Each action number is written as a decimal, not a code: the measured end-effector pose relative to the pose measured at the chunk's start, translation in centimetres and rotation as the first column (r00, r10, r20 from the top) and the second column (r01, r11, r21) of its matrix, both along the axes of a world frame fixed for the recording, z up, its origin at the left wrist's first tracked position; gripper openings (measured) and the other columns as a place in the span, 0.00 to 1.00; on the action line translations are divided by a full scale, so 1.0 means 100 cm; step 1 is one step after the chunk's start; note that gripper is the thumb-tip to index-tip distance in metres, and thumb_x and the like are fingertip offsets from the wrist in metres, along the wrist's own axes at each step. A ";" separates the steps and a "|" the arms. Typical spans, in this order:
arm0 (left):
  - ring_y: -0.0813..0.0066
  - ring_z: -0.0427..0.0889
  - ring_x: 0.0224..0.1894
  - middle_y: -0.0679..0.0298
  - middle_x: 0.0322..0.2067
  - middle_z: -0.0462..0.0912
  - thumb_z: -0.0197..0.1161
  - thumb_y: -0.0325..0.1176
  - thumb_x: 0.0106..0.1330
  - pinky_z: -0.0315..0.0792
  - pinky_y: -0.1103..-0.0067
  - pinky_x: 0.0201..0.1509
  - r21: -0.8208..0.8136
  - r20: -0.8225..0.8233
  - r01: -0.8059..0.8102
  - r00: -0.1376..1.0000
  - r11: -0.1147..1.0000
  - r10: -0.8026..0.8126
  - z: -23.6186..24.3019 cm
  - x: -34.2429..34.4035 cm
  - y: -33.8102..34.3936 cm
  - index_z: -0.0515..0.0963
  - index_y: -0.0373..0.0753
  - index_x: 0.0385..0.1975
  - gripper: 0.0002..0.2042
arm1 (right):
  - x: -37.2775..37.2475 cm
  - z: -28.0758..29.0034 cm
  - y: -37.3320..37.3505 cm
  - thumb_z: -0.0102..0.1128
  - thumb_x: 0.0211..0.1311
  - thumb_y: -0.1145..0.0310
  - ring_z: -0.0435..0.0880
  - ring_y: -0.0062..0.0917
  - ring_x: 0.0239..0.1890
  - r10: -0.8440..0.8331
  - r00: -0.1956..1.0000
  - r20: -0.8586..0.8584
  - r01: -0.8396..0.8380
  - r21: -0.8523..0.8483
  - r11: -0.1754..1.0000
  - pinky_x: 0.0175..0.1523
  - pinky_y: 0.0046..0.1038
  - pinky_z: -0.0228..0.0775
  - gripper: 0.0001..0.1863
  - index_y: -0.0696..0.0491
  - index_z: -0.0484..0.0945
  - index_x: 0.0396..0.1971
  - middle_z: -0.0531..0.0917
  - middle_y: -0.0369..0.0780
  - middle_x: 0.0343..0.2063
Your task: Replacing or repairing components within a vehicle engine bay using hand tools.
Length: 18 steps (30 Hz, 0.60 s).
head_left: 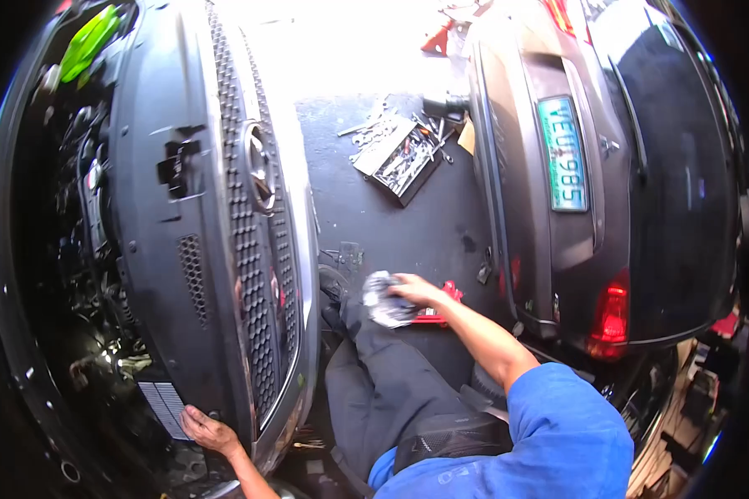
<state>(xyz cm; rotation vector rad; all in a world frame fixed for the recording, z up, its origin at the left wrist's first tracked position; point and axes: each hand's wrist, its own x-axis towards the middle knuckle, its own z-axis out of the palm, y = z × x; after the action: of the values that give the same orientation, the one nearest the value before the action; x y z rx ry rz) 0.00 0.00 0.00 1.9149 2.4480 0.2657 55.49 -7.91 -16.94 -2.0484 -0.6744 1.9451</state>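
Right hand (408, 288) is gripping a crumpled whitish bundle (387, 303), blurred, maybe rag or plastic; it is hanging over the person's dark trousers (383, 363), between the two cars. Left hand (207, 431) is holding nothing visible; its fingers are spreading flat over the front of the dark car (160, 100), at the edge of a pale lined panel (163, 406). Whether the fingertips are touching that panel, can't tell.

Risks: bundle seems loosely bunched, so a weak grip could be letting a fold slip and drop to the floor (333, 158). A red tool (432, 318) is lying just past the right hand; a low swing could be knocking it or snagging the bundle. Left hand is bracing near the open engine bay (91, 179), so sliding inward could be scraping fingers. Legs are filling the narrow gap, so a twist could be costing balance. Tool box (414, 193) is sitting well apart, low risk.
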 end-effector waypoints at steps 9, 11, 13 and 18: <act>0.39 0.80 0.46 0.39 0.44 0.84 0.47 0.47 0.80 0.70 0.57 0.53 0.125 0.111 0.074 0.990 0.989 -0.088 0.002 0.036 -0.003 0.80 0.23 0.47 0.26 | 0.085 0.035 -0.305 0.65 0.55 0.60 0.82 0.44 0.59 0.143 0.905 0.402 0.041 -0.415 0.909 0.61 0.37 0.72 0.28 0.59 0.78 0.54 0.84 0.54 0.52; 0.39 0.81 0.46 0.39 0.44 0.84 0.49 0.47 0.80 0.71 0.57 0.53 0.145 0.115 0.061 0.990 0.988 -0.078 0.004 0.038 -0.003 0.81 0.24 0.46 0.26 | 0.078 0.058 -0.318 0.64 0.57 0.61 0.82 0.43 0.58 0.044 0.912 0.409 0.110 -0.344 0.932 0.61 0.37 0.73 0.26 0.58 0.78 0.54 0.84 0.53 0.51; 0.39 0.81 0.45 0.40 0.43 0.84 0.49 0.47 0.80 0.71 0.57 0.52 0.109 0.123 0.043 0.991 0.993 -0.056 0.003 0.050 0.001 0.81 0.24 0.45 0.26 | 0.080 0.071 -0.335 0.62 0.57 0.62 0.80 0.43 0.62 -0.123 0.913 0.389 0.231 -0.246 0.941 0.65 0.37 0.70 0.30 0.58 0.75 0.61 0.82 0.54 0.56; 0.39 0.80 0.43 0.42 0.39 0.85 0.48 0.49 0.80 0.70 0.56 0.52 0.142 0.091 0.053 0.994 0.988 -0.067 0.000 0.041 -0.002 0.81 0.27 0.43 0.26 | 0.087 0.095 -0.329 0.62 0.58 0.64 0.79 0.42 0.63 -0.222 0.840 0.495 0.282 -0.049 0.958 0.68 0.37 0.68 0.37 0.53 0.67 0.70 0.81 0.55 0.58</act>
<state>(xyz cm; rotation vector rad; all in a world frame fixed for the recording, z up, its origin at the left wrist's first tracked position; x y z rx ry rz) 4.06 -0.19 0.01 1.9739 2.3643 0.5275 64.18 -40.79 -7.48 -2.5831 -0.3496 1.3576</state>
